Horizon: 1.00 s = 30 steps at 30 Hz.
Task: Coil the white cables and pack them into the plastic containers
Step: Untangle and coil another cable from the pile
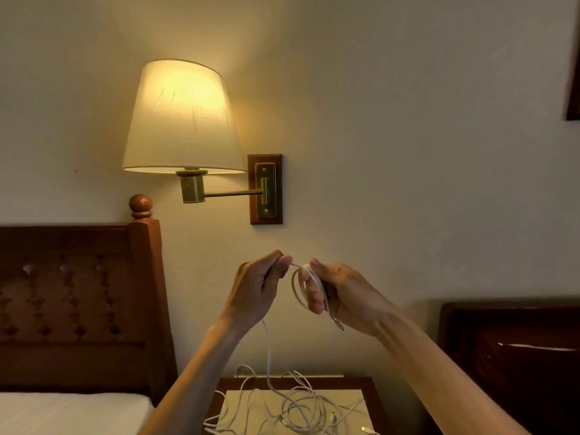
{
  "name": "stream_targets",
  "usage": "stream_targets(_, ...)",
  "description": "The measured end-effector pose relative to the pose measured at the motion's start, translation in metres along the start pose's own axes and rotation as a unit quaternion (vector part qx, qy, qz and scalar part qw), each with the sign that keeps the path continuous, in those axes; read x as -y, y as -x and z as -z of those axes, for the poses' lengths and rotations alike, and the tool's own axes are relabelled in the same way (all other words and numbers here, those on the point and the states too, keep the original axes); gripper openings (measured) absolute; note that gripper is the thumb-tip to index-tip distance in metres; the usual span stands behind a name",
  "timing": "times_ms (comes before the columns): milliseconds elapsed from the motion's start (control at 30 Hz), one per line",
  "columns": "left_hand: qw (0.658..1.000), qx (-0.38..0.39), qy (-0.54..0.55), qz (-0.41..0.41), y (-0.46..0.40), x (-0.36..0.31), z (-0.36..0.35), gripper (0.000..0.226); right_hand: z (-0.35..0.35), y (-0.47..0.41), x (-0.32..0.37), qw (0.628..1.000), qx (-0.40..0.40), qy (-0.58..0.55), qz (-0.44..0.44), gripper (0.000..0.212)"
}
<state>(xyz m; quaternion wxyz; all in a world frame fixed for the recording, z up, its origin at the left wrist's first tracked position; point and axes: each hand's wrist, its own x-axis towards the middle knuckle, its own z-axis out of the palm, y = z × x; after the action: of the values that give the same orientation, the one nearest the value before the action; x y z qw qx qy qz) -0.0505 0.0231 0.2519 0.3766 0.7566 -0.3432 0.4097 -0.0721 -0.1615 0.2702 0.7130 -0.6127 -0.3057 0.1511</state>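
Both my hands are raised in front of the wall, holding one white cable (297, 287). My right hand (339, 293) holds a small coil of it looped around its fingers, with a plug end hanging below the palm. My left hand (257, 285) pinches the same cable just left of the coil. From the left hand the cable drops down to a tangle of loose white cables (292, 406) lying on the nightstand (373, 390). No plastic container is in view.
A lit wall lamp (182, 120) on a brass swing arm hangs above and left of my hands. A wooden headboard (78, 296) and white bedding (69, 412) are at the left. Dark wooden furniture (514, 350) stands at the right.
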Motion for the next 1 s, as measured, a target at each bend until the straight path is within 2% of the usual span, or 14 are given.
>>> stream_targets(67,0.997,0.001,0.067,0.046,0.007,0.007,-0.010,0.030,0.001,-0.002,0.009,0.996,0.006,-0.088,-0.008,0.037)
stream_targets(200,0.966,-0.018,0.174,0.188,0.030,0.023,-0.036,0.035,0.008,-0.010,0.022,0.978,0.012,-0.207,0.005,0.034)
stream_targets(333,0.963,0.035,0.124,0.238,0.067,0.033,-0.063,0.039,0.023,-0.019,0.034,0.963,-0.020,-0.265,0.048,0.034)
stream_targets(400,0.965,0.094,0.087,0.227,0.074,0.025,-0.066,0.046,0.029,-0.025,0.036,0.971,-0.085,-0.211,0.073,0.033)
stream_targets(467,0.966,0.188,0.056,0.169,0.063,0.007,-0.061,0.049,0.032,-0.029,0.027,0.979,-0.154,-0.091,0.095,0.032)
stream_targets(567,0.959,0.275,0.012,0.070,0.033,-0.020,-0.046,0.046,0.031,-0.030,0.009,0.975,-0.180,0.075,0.104,0.028)
stream_targets(700,0.974,0.225,-0.027,-0.017,0.007,-0.027,-0.025,0.045,0.031,-0.021,-0.001,0.960,-0.177,0.201,0.087,0.029)
stream_targets(800,0.984,0.157,-0.051,-0.067,-0.002,-0.022,-0.019,0.032,0.030,-0.016,-0.005,0.949,-0.170,0.258,0.069,0.034)
stream_targets(867,0.987,0.112,-0.079,-0.080,-0.009,-0.017,-0.016,0.027,0.030,-0.012,-0.008,0.954,-0.138,0.260,0.057,0.040)
stream_targets(1000,0.992,0.061,-0.103,-0.044,-0.016,-0.006,-0.019,0.031,0.027,-0.004,-0.007,0.977,-0.074,0.200,0.017,0.042)
